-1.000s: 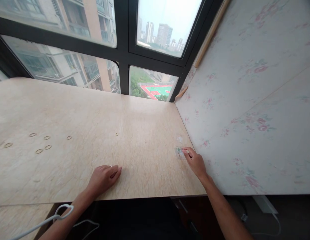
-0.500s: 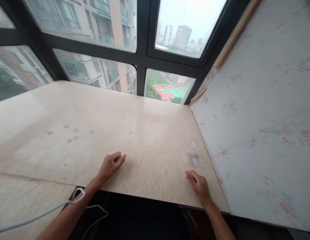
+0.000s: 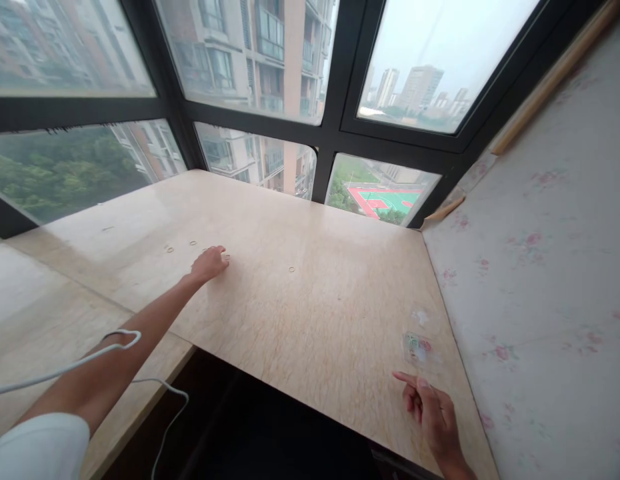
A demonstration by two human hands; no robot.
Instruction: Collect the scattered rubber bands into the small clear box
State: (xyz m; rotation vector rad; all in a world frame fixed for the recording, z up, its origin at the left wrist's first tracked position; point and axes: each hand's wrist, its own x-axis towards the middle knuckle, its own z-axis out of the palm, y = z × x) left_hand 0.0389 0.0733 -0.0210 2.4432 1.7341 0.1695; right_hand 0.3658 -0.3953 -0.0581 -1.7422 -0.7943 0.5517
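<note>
My left hand (image 3: 209,264) reaches out over the tabletop, its thumb and forefinger apart. A small thin yellowish ring (image 3: 227,257) lies at these fingertips, and the hand hides part of the other rings around it. Farther left are two more such rings, one ring (image 3: 171,250) nearer me and another ring (image 3: 193,243) beyond it. A single ring (image 3: 291,269) lies apart, to the right of the hand. My right hand (image 3: 433,410) is low at the right with its forefinger stretched out and nothing visible in it. Just beyond it sits a clear plastic box (image 3: 410,345) with small green and red things inside.
A marble-patterned tabletop (image 3: 300,333) runs up to dark window frames (image 3: 270,137). Flowered wallpaper (image 3: 530,320) bounds the right side. A clear piece (image 3: 420,317) lies behind the box. A white cable (image 3: 65,370) crosses my left forearm.
My left hand has moved forward and left to the rings, and its fingers have parted. The right hand has stretched out its forefinger. The view has turned left.
</note>
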